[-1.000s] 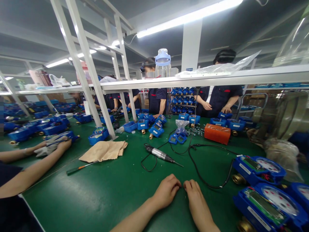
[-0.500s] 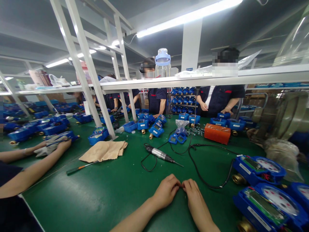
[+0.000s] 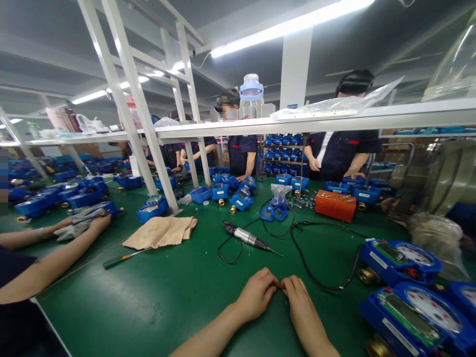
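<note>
Resting on the bench (image 3: 167,297), your left hand (image 3: 256,295) and right hand (image 3: 303,310) meet fingertip to fingertip, curled; whether they pinch anything I cannot tell. Driver (image 3: 247,237) lies untouched at 12 o'clock, 2 meters (image 3: 401,282) at 3 o'clock.

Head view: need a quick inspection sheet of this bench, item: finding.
Surface: green bench mat, bare in front of the hands.
Job's things: left hand and right hand rest on the mat, fingertips meeting; anything pinched between them is too small to tell. Electric screwdriver lies beyond them, untouched.
Clutter: tan cloth, green-handled screwdriver, orange box, blue meters at right.
Grippers: both hands curled, knuckles up.
Cables: black cord loops across the mat.
Surroundings: white shelf frame; a neighbour's arm at left; people at work opposite.
</note>
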Tool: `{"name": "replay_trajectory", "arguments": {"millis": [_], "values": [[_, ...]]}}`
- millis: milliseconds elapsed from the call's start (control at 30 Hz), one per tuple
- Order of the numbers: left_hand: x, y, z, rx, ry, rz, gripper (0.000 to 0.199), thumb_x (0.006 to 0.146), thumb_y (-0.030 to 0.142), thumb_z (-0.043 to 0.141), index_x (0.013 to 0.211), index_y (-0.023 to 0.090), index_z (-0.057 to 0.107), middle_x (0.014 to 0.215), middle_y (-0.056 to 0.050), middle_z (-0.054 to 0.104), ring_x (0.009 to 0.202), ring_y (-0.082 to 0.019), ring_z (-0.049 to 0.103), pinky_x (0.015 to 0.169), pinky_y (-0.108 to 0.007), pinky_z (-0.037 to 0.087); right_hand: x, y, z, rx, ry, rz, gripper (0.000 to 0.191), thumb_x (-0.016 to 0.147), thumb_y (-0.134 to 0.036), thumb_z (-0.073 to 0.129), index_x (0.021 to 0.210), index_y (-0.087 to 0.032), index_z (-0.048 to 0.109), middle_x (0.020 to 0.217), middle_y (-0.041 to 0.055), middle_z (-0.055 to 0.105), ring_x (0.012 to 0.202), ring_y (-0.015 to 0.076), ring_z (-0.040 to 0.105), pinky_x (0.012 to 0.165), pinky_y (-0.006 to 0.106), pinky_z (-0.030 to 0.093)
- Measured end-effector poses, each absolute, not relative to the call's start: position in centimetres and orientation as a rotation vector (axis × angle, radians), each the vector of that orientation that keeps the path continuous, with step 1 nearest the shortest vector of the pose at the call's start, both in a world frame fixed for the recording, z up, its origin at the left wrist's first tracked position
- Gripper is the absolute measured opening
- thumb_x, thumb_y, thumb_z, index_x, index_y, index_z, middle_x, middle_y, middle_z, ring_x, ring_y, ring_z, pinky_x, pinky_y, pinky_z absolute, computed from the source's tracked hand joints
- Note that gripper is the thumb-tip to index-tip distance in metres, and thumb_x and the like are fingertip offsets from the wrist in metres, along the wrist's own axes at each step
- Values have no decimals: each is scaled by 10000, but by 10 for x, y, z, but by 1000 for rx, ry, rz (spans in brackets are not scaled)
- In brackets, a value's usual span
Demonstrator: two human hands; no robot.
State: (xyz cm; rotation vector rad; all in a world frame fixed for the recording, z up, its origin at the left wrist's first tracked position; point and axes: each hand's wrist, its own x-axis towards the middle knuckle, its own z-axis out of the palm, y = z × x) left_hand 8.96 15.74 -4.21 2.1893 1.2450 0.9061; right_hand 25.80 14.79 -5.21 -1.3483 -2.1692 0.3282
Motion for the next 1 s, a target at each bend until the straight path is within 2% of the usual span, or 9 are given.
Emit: {"name": "replay_trajectory", "arguments": {"millis": [500, 800, 1000], "values": [[85, 158, -47, 2244, 1278, 869, 134, 925, 228, 535, 983, 142, 621, 987, -49, 614, 942, -184, 591, 842, -387, 520, 259, 162, -82, -1175, -2135, 141, 326, 881, 36, 331, 858, -201, 553, 896, 50, 563, 849, 207, 564, 751, 327, 469], [77, 158, -52, 2309, 1278, 862, 141, 911, 234, 559, 1000, 147, 626, 1007, -54, 625, 964, -190, 598, 855, -395, 526, 265, 180, -98, -979, -2163, -54, 213, 982, -165, 357, 940, -202, 562, 857, 79, 613, 783, 215, 624, 719, 329, 517], [73, 159, -53, 2337, 1304, 818, 162, 911, 235, 557, 1033, 149, 620, 1028, -62, 632, 981, -196, 604, 877, -408, 525, 269, 191, -101, -842, -2215, -67, 319, 1017, -353, 333, 903, -224, 602, 807, 59, 659, 740, 187, 680, 656, 248, 565]]}}
